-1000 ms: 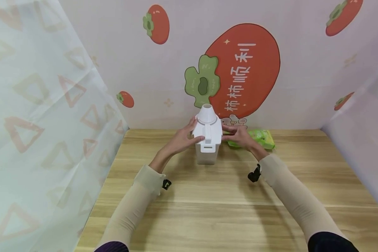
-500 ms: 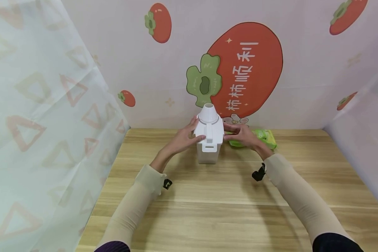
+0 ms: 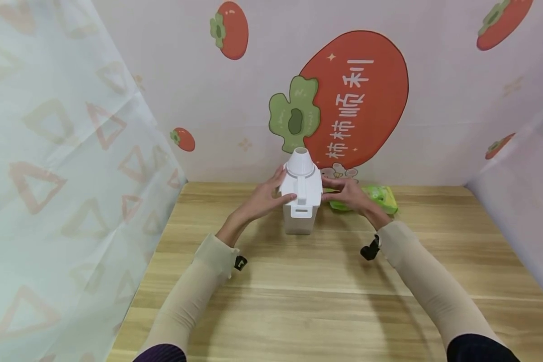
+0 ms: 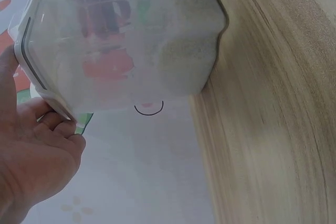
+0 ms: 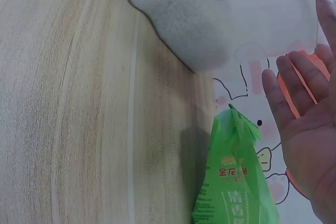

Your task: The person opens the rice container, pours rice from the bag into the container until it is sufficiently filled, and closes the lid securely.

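A translucent plastic storage container (image 3: 298, 224) stands upright on the table near the back wall. Its white lid (image 3: 314, 188) bears a white cone-shaped piece (image 3: 300, 163) with a round top and a flat strip down the middle. Pale grainy contents (image 4: 184, 59) show at the bottom in the left wrist view. My left hand (image 3: 264, 198) grips the lid's left edge, thumb over the top, other fingers curled under the rim. At the lid's right side, my right hand (image 3: 350, 195) has its fingers extended; the right wrist view shows its palm (image 5: 310, 135) facing the container.
A green printed plastic packet (image 3: 382, 197) lies behind my right hand, against the back wall. The wooden table (image 3: 294, 296) reaches a patterned side sheet (image 3: 72, 201) on the left and another sheet on the right. The back wall has printed persimmons.
The head view has shifted slightly, and my right wrist has moved a little to the right. Both hands stay at the lid; the container stands where it was.
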### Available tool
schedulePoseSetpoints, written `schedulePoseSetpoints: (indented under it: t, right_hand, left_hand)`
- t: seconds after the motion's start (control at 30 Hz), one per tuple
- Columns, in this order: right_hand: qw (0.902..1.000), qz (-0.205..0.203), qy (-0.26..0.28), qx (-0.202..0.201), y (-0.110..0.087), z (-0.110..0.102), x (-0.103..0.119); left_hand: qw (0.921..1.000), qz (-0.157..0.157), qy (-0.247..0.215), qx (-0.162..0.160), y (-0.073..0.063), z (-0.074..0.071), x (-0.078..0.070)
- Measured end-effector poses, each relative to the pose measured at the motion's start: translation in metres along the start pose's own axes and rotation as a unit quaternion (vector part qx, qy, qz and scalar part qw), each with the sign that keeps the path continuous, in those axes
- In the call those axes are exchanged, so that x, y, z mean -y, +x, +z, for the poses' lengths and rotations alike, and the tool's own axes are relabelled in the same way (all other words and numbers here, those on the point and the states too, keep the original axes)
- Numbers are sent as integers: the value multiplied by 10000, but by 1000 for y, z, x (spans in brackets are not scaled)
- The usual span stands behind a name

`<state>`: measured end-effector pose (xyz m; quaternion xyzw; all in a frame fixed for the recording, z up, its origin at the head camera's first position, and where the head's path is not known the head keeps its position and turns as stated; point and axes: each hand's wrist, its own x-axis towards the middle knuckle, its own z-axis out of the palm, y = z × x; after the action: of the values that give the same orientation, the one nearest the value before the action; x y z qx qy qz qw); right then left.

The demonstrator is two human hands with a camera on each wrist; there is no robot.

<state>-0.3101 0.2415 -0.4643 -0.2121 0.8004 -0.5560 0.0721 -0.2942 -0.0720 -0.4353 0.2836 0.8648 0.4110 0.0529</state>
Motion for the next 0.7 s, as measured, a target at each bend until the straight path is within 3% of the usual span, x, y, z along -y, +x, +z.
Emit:
schedulePoseSetpoints:
  t: [0.43,0.7]
  right_hand:
    - [10000,41,-52,53,-6,1,4]
    - [9953,66,-965,-7,-14,-4,20]
  left_hand:
    - [9998,174,5,-123,-1,2,4]
    - [9991,324,234,-113,1,-7,6]
